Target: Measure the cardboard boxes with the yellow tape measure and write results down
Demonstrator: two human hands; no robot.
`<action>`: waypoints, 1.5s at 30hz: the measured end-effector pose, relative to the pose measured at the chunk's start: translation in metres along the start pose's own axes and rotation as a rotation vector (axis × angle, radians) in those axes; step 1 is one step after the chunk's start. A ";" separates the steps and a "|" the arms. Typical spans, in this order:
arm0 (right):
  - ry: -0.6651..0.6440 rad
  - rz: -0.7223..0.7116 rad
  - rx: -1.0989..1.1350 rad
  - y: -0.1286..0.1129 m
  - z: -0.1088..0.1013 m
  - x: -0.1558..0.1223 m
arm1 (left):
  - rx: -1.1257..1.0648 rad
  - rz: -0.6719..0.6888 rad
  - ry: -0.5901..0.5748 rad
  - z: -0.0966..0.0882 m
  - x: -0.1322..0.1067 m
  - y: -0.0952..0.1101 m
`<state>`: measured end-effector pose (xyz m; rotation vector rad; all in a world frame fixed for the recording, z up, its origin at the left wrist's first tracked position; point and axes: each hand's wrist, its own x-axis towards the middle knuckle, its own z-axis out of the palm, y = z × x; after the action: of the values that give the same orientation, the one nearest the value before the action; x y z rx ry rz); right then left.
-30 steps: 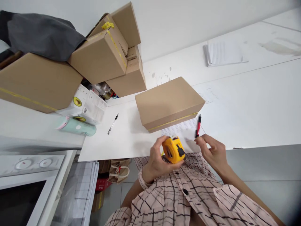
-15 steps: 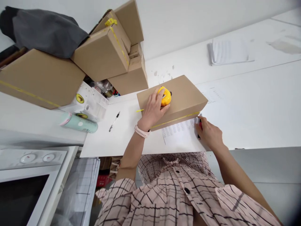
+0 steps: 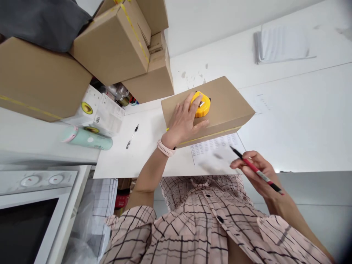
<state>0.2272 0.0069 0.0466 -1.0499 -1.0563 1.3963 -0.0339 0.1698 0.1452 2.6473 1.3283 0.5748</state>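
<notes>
My left hand (image 3: 183,116) lies on a closed cardboard box (image 3: 217,97) with its fingers stretched out. The index finger touches a yellow tape measure (image 3: 202,105) sitting on top of the box. In my right hand (image 3: 255,170) is a red and black pen (image 3: 257,170), gripped between thumb and fingers, its dark tip pointing up and left. This hand is raised by the table's front edge, apart from the box. A printed sheet (image 3: 217,145) sticks out from beneath the box, with a blurred patch over its lower part.
Left of the box lies another pen (image 3: 132,136). Cardboard boxes (image 3: 112,47) are piled at the back left, beside a white carton (image 3: 107,113) and a mint bottle (image 3: 90,139). A stack of papers (image 3: 284,44) is at the back right. A microwave (image 3: 35,209) stands lower left.
My right hand has come away from the box's front right edge, moving right and toward me with the pen. The tape measure has turned slightly; my left hand stays on the box.
</notes>
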 end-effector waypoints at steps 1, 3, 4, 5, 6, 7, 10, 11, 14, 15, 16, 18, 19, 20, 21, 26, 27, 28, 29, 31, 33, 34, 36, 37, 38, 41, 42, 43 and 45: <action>-0.011 -0.015 -0.014 0.002 0.008 0.004 | -0.005 -0.001 -0.001 0.000 0.000 0.000; 0.001 -0.037 -0.062 0.009 0.024 0.015 | -0.013 -0.004 -0.002 -0.001 0.000 0.000; 0.008 -0.039 -0.094 0.013 0.030 0.022 | -0.013 -0.006 -0.002 -0.001 0.000 0.001; 0.010 -0.037 -0.130 0.018 0.035 0.029 | -0.011 -0.009 -0.001 -0.001 0.000 0.001; 0.004 -0.034 -0.170 0.022 0.040 0.035 | -0.007 -0.012 0.000 -0.001 0.000 0.001; -0.010 -0.033 -0.210 0.026 0.043 0.040 | -0.002 -0.016 0.001 -0.001 -0.001 0.001; -0.005 -0.014 -0.333 0.035 0.050 0.047 | 0.007 -0.024 -0.002 0.001 0.000 0.000; 0.020 -0.005 -0.376 0.036 0.052 0.047 | 0.007 -0.024 -0.003 0.001 0.000 -0.001; 0.121 -0.025 -0.460 0.038 0.055 0.046 | -0.009 -0.021 -0.003 -0.001 0.002 -0.002; 0.143 -0.046 -0.463 0.039 0.056 0.046 | -0.015 -0.024 0.009 -0.003 0.002 -0.001; 0.156 -0.066 -0.455 0.038 0.057 0.047 | -0.016 -0.027 0.032 -0.005 0.001 0.001; 0.158 -0.080 -0.428 0.038 0.058 0.048 | -0.005 -0.025 0.112 -0.007 -0.007 0.009; 0.153 -0.078 -0.417 0.039 0.058 0.048 | -0.001 -0.014 0.166 -0.006 -0.014 0.015; 0.148 -0.075 -0.410 0.039 0.058 0.048 | -0.003 0.008 0.222 -0.002 -0.024 0.022; 0.148 -0.073 -0.407 0.039 0.059 0.049 | -0.014 0.043 0.268 0.004 -0.036 0.030; 0.262 -0.118 -0.460 0.042 0.061 0.050 | -0.131 0.140 0.184 0.067 -0.107 0.062; 0.284 -0.130 -0.471 0.042 0.061 0.050 | -0.127 0.101 0.117 0.079 -0.118 0.065; 0.291 -0.138 -0.483 0.042 0.062 0.050 | -0.114 0.065 0.043 0.089 -0.128 0.067; 0.285 -0.140 -0.497 0.041 0.062 0.050 | -0.092 0.038 -0.025 0.098 -0.136 0.067; 0.249 -0.132 -0.528 0.042 0.062 0.049 | -0.033 0.026 -0.134 0.108 -0.148 0.067; 0.216 -0.127 -0.556 0.043 0.062 0.048 | 0.031 0.045 -0.195 0.113 -0.155 0.065; 0.205 -0.129 -0.565 0.044 0.062 0.048 | 0.058 0.050 -0.206 0.115 -0.158 0.065; 0.193 -0.134 -0.576 0.047 0.061 0.047 | 0.097 0.057 -0.207 0.117 -0.160 0.064; 0.194 -0.136 -0.579 0.048 0.061 0.048 | 0.108 0.060 -0.200 0.117 -0.161 0.064; 0.194 -0.135 -0.582 0.050 0.061 0.048 | 0.116 0.064 -0.193 0.118 -0.161 0.064; 0.190 -0.124 -0.590 0.052 0.060 0.048 | 0.118 0.074 -0.185 0.118 -0.161 0.064; 0.188 -0.119 -0.594 0.052 0.060 0.048 | 0.113 0.075 -0.184 0.117 -0.161 0.064; 0.187 -0.115 -0.599 0.052 0.060 0.048 | 0.107 0.074 -0.183 0.117 -0.161 0.064; 0.185 -0.108 -0.612 0.051 0.060 0.048 | 0.092 0.069 -0.178 0.117 -0.162 0.064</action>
<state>0.1540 0.0477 0.0079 -1.4996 -1.4171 0.8770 -0.0286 0.0096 0.0105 2.7514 1.2460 0.2827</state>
